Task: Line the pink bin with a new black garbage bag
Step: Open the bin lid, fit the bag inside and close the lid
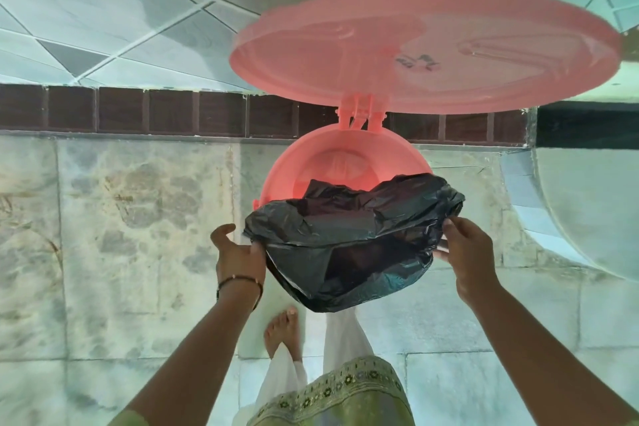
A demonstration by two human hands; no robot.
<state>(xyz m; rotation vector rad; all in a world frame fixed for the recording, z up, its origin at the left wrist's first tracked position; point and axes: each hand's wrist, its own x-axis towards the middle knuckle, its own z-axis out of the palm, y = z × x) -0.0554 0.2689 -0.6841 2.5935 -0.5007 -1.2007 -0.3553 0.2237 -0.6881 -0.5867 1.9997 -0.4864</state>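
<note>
The round pink bin (294, 162) stands on the floor in front of me with its hinged pink lid (425, 48) swung up and open. A black garbage bag (345, 245) drapes over the near half of the bin's rim and hangs down its front. The far part of the pink rim and inner wall still shows. My left hand (238, 256) pinches the bag's edge at the left side. My right hand (466, 252) grips the bag's edge at the right side.
My bare foot (283, 328) and light trousers are just below the bin on the marble floor tiles (121, 252). A dark brown tiled skirting (138, 109) runs along the wall behind. A large pale rounded object (594, 211) sits at the right.
</note>
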